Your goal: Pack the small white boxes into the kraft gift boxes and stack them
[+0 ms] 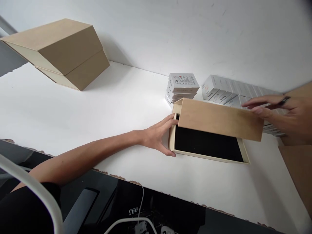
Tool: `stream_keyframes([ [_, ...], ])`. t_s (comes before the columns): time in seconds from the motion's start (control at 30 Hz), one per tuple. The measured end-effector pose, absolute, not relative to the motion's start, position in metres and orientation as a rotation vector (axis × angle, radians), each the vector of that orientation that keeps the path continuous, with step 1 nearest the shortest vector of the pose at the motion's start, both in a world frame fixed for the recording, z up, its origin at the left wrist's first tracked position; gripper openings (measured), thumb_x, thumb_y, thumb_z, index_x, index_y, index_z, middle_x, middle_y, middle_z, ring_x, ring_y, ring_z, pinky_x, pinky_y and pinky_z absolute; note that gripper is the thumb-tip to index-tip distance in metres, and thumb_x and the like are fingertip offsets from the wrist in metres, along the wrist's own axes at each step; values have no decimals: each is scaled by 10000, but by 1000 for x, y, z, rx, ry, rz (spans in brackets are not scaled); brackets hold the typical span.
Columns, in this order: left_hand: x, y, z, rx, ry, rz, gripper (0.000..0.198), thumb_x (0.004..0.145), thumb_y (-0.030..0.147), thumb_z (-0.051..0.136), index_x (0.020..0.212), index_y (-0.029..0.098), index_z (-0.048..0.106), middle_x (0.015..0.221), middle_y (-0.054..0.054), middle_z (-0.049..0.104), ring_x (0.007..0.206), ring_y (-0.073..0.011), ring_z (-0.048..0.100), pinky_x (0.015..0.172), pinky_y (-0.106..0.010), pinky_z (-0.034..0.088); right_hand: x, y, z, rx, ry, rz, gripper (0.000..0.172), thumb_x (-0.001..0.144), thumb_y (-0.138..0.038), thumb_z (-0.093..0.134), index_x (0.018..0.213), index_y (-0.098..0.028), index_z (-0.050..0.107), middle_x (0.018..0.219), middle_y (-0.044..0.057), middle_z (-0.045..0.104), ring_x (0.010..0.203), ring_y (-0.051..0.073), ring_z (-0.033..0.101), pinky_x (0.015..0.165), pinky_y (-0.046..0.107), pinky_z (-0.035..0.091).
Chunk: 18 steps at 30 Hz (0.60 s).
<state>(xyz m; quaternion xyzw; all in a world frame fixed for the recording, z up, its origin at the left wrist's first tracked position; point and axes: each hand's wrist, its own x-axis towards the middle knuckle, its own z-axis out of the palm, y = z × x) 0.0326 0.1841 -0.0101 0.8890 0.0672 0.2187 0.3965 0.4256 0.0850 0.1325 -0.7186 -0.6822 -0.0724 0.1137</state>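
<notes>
A tan gift box (172,139) with a black lining (207,143) lies on the white table, its hinged lid (220,120) partly raised over the tray. My left hand (158,135) grips the left end of the tray, thumb at the near corner and fingertips at the rim near the lid. At the lid's right end is my right hand (280,109), its thumb on the upper edge and the other fingers reaching behind. A dark band circles one finger of that hand.
Behind the gift box stands a short stack of small white cartons (184,83). A long row of similar cartons (219,86) runs right along the wall. Larger tan boxes (73,55) stand at the back left. Brown cardboard (296,172) borders the right side.
</notes>
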Motion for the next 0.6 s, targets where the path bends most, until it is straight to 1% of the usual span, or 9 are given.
stream_keyframes([
  [0.1, 35, 185, -17, 2212, 130, 641, 1085, 651, 573, 950, 1518, 227, 396, 1569, -233, 408, 1507, -461, 469, 1207, -669, 508, 413, 76, 120, -2203, -1913, 156, 785, 877, -929, 362, 1049, -329, 838, 1113, 32, 826, 1020, 295, 769, 839, 450, 569],
  [0.17, 35, 186, -21, 2223, 128, 653, 1073, 637, 586, 952, 1498, 236, 414, 1544, -227, 423, 1466, -481, 493, 1168, -696, 521, 411, 64, 108, -2209, -1864, 203, 731, 893, -915, 391, 1087, -352, 816, 1195, 15, 813, 1105, 320, 758, 861, 471, 591],
  [0.23, 34, 186, -21, 2243, 142, 655, 1083, 626, 602, 949, 1498, 246, 415, 1523, -224, 442, 1444, -499, 501, 1137, -712, 529, 413, 49, 98, -2177, -1881, 192, 697, 934, -897, 395, 1144, -362, 790, 1234, 6, 801, 1110, 308, 760, 840, 454, 608],
  [0.3, 33, 187, -20, 2257, 156, 658, 1099, 621, 606, 948, 1507, 251, 402, 1521, -227, 447, 1434, -504, 503, 1127, -711, 532, 418, 34, 92, -2097, -1935, 69, 670, 986, -863, 384, 1231, -360, 753, 1258, 22, 791, 1077, 297, 767, 842, 456, 620],
  [0.37, 33, 187, -20, 2264, 158, 659, 1120, 617, 602, 955, 1519, 257, 389, 1530, -226, 443, 1428, -501, 507, 1123, -700, 537, 421, 18, 89, -1932, -2025, -105, 668, 1005, -837, 423, 1377, -349, 686, 1330, 66, 760, 1142, 325, 753, 941, 512, 623],
  [0.4, 33, 187, -20, 2268, 154, 660, 1130, 617, 600, 958, 1527, 263, 380, 1533, -224, 440, 1423, -498, 511, 1116, -693, 544, 422, 10, 87, -1835, -2080, -170, 711, 992, -840, 466, 1465, -336, 634, 1386, 100, 730, 1211, 354, 730, 1010, 554, 608],
  [0.47, 34, 188, -22, 2282, 134, 675, 1167, 624, 598, 957, 1557, 288, 329, 1535, -220, 434, 1419, -497, 513, 1101, -694, 548, 421, -6, 85, -1693, -2176, -281, 912, 933, -855, 572, 1634, -280, 475, 1508, 194, 632, 1358, 439, 642, 1091, 648, 559],
  [0.53, 34, 188, -26, 2299, 114, 725, 1244, 628, 600, 949, 1596, 324, 219, 1536, -219, 428, 1410, -502, 517, 1103, -723, 529, 415, -18, 81, -1617, -2249, -465, 1110, 866, -824, 704, 1720, -222, 327, 1569, 281, 543, 1377, 513, 606, 1041, 705, 563],
  [0.6, 34, 187, -30, 2310, 126, 769, 1347, 612, 608, 954, 1618, 356, 94, 1554, -222, 408, 1402, -509, 521, 1117, -748, 502, 404, -25, 76, -1523, -2295, -690, 1199, 826, -692, 845, 1745, -199, 255, 1547, 320, 541, 1298, 526, 649, 942, 689, 604],
])
